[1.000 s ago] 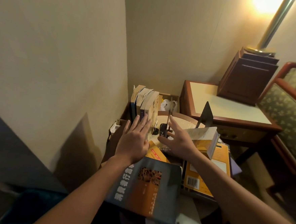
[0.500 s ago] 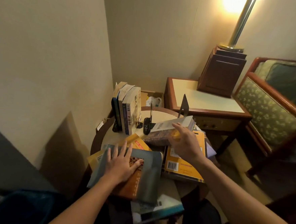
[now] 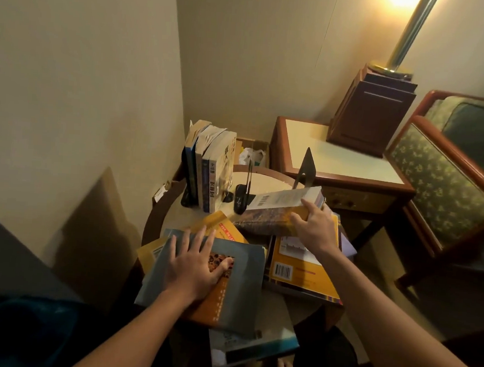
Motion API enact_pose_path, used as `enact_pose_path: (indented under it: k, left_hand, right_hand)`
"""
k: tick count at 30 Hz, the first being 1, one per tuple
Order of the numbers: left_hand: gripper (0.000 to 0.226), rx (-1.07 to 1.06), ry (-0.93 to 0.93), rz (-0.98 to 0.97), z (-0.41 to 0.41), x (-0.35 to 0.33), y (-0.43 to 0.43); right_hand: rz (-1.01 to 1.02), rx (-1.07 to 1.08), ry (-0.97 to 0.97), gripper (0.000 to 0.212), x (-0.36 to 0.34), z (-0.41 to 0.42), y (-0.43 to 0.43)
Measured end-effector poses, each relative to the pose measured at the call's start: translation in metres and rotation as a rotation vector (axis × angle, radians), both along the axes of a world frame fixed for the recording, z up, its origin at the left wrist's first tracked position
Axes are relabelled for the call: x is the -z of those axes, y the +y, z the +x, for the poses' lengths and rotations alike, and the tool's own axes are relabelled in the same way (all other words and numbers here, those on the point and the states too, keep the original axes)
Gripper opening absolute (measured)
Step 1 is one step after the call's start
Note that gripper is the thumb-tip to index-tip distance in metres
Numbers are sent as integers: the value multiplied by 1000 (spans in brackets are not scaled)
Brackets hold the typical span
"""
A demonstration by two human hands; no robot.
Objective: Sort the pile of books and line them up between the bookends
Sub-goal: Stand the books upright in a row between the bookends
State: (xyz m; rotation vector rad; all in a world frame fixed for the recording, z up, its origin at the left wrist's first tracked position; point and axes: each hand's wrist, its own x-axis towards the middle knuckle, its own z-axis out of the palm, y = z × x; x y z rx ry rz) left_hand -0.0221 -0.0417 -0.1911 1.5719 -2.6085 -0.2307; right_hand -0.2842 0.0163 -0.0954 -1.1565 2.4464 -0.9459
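A small round table (image 3: 266, 182) is set in a room corner, with walls close behind and to the left. To its right a square side table (image 3: 337, 161) is seen, on which the wooden base of a lamp (image 3: 374, 112) is stood. Beyond that a wood-framed armchair (image 3: 441, 183) with green patterned cloth is placed. An open cardboard box (image 3: 255, 144) is wedged behind the round table, with a white plastic bag (image 3: 251, 156) inside it.

A row of upright books (image 3: 211, 169) is stood at the table's far left, with a dark bookend (image 3: 188, 201) at its left foot. Just right of the row a second bookend (image 3: 246, 180) is seen edge-on, between the row and the loose pile. A grey bookend (image 3: 306, 170) is stood upright at the far right edge, well apart from the row.

The other books are strewn flat over the near half of the table. A thick book (image 3: 273, 214) with a white, barcoded back cover is held tilted above the pile, its far end close to the second bookend's base. It is gripped at its near right corner by the right hand (image 3: 315, 230), with fingers curled over the edge. A grey-and-orange book (image 3: 246, 272) is pressed down by the left hand (image 3: 197, 266), palm flat and fingers spread. A yellow-orange book (image 3: 226, 228) is partly covered by it, a barcoded yellow book (image 3: 300, 273) is laid to the right, and a white-and-teal book (image 3: 252, 347) is left overhanging the near edge.
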Motion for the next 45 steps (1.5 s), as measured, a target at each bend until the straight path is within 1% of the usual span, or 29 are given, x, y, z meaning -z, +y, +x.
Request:
enact_pose_path:
  k: [3, 6, 8, 11, 13, 17, 20, 22, 26, 28, 30, 32, 35, 38, 39, 41, 45]
  left_hand:
    - [94, 3, -2, -7, 1, -1, 1]
    - [100, 2, 7, -14, 2, -3, 3]
    - [100, 0, 7, -10, 1, -3, 2]
    - [94, -2, 12, -9, 1, 0, 2]
    - [90, 0, 17, -9, 1, 0, 1]
    - [90, 3, 20, -7, 2, 0, 1]
    - [88, 1, 24, -2, 2, 1, 1]
    - [87, 4, 29, -5, 2, 1, 1]
    - [92, 17, 40, -9, 3, 3, 0]
    - [92, 21, 78, -18, 3, 3, 0]
    - [89, 30, 112, -24, 3, 4, 1]
    - [89, 46, 106, -27, 4, 4, 0]
    - [91, 52, 74, 19, 2, 3, -3]
    - [91, 78, 111, 60, -8, -6, -7]
    - [91, 99, 128, 47, -14, -11, -11]
    - [88, 156, 148, -45, -27, -24, -20]
    - [83, 349, 73, -339, -58, -60, -53]
  right_hand:
    - [-35, 32, -92, 61, 3, 1, -8]
    - [-81, 61, -182, 65, 7, 0, -13]
    - [-105, 85, -221, 60, 8, -3, -16]
    - [-106, 88, -291, 48, 4, -11, -19]
    - [-119, 83, -311, 44, 3, -12, -20]
    - [-170, 54, -242, 42, -2, -1, -22]
    - [-212, 15, -131, 41, -9, 7, -21]
    - [-235, 25, -72, 42, -18, 8, -19]
    - [-293, 35, 121, 45, -50, 10, -11]
    - [-333, 21, 203, 45, -66, 9, -9]
    - [-374, 13, 233, 45, -79, 7, -8]
    - [-415, 14, 251, 45, -91, 4, -7]
    - [-450, 16, 259, 46, -103, -1, -9]
    - [-467, 16, 268, 46, -112, -4, -11]
    - [-472, 18, 268, 46, -114, -4, -11]
    - [-476, 30, 264, 47, -118, -5, -10]
    - [-492, 45, 264, 47, -127, -8, -8]
